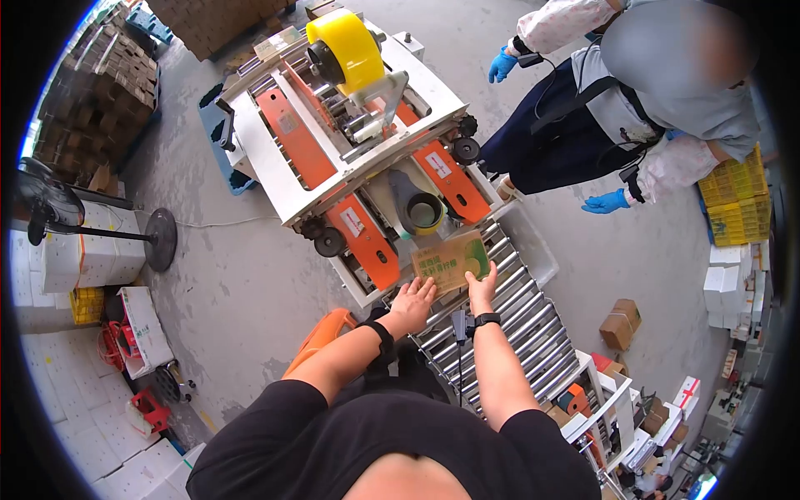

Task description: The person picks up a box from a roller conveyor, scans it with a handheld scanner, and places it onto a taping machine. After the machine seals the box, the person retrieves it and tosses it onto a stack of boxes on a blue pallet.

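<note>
A brown cardboard box (439,260) with green print lies at the mouth of a carton sealing machine (287,221), at the end of a roller conveyor (533,325). My left hand (411,305) grips the box's near left side, fingers against the cardboard. At its right end, my right hand (481,292) holds the box with the thumb over the green corner. The undersides of both hands are hidden. Just beyond the box sits a black tape-roll core (423,212), between the machine's orange side guides (364,242). A large yellow tape roll (354,54) is mounted on top.
A person (575,108) in blue gloves stands to the right of the machine. A small carton (621,324) lies on the floor beyond the conveyor. At left are a standing fan (158,239) and stacked white boxes (83,417). An orange stool (321,337) is by my left arm.
</note>
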Action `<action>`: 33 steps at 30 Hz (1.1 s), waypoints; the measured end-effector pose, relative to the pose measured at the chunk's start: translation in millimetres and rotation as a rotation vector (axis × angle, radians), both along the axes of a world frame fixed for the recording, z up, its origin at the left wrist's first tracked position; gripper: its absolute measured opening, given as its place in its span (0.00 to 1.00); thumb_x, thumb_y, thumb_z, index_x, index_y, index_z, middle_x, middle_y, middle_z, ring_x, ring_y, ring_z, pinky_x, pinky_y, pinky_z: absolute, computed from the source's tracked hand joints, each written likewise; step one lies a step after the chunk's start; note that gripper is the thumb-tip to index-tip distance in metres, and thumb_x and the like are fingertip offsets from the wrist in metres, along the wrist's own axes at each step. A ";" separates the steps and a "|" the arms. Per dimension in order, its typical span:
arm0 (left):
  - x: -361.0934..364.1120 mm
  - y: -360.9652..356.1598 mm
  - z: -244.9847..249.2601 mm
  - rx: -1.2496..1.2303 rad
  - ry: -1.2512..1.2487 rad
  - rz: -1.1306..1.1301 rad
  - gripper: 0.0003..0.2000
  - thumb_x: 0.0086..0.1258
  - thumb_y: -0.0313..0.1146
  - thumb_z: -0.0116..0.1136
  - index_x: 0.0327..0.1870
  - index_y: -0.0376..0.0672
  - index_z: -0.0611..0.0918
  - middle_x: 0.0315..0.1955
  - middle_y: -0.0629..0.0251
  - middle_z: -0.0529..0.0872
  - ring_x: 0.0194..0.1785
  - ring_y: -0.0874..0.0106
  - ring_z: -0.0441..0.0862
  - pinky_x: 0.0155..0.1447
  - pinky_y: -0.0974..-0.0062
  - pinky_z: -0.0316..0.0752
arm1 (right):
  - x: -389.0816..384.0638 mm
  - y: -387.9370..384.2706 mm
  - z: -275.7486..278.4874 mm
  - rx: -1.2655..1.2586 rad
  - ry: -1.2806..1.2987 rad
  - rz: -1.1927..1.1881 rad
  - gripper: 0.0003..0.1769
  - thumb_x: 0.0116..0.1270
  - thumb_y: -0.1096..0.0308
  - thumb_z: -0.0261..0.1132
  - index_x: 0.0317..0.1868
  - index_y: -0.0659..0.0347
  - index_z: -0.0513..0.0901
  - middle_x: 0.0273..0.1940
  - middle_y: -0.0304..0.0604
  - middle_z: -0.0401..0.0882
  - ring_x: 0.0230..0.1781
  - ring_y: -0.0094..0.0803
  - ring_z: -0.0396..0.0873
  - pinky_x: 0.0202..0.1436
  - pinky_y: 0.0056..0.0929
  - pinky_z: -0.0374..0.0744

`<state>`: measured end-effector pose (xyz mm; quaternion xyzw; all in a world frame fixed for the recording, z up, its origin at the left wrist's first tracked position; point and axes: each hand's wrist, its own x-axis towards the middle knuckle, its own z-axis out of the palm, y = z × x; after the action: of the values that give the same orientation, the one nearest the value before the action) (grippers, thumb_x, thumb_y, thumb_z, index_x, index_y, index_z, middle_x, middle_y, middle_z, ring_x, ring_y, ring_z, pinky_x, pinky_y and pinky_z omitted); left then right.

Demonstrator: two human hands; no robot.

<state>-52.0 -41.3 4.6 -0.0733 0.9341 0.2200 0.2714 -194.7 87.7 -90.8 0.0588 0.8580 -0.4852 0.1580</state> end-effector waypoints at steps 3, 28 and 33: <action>-1.4 -5.8 -2.2 -0.007 -0.021 0.131 0.35 0.54 0.32 0.51 0.67 0.38 0.56 0.68 0.58 0.52 0.71 0.59 0.48 0.70 0.62 0.48 | -20.2 -25.9 -14.2 0.035 0.103 0.188 0.42 0.46 0.77 0.70 0.63 0.57 0.61 0.58 0.50 0.66 0.57 0.39 0.68 0.58 0.31 0.68; 173.1 -60.2 -101.3 0.206 -0.395 0.799 0.17 0.55 0.42 0.53 0.38 0.39 0.83 0.37 0.49 0.82 0.44 0.57 0.80 0.49 0.67 0.73 | 172.3 316.7 -23.9 0.701 -0.570 0.671 0.11 0.47 0.63 0.66 0.30 0.60 0.83 0.25 0.43 0.82 0.27 0.33 0.81 0.33 0.29 0.77; 124.2 -28.5 -93.7 0.185 -0.304 0.598 0.17 0.52 0.40 0.53 0.38 0.39 0.83 0.38 0.51 0.82 0.46 0.57 0.79 0.50 0.65 0.73 | 178.6 315.1 -59.5 0.279 -0.720 0.285 0.12 0.49 0.63 0.65 0.31 0.62 0.83 0.28 0.45 0.82 0.30 0.37 0.81 0.36 0.32 0.77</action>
<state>72.2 -69.8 -89.1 -0.3506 0.7963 0.3603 0.3365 -16.1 402.8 -150.4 0.1264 0.8051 -0.2859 0.5040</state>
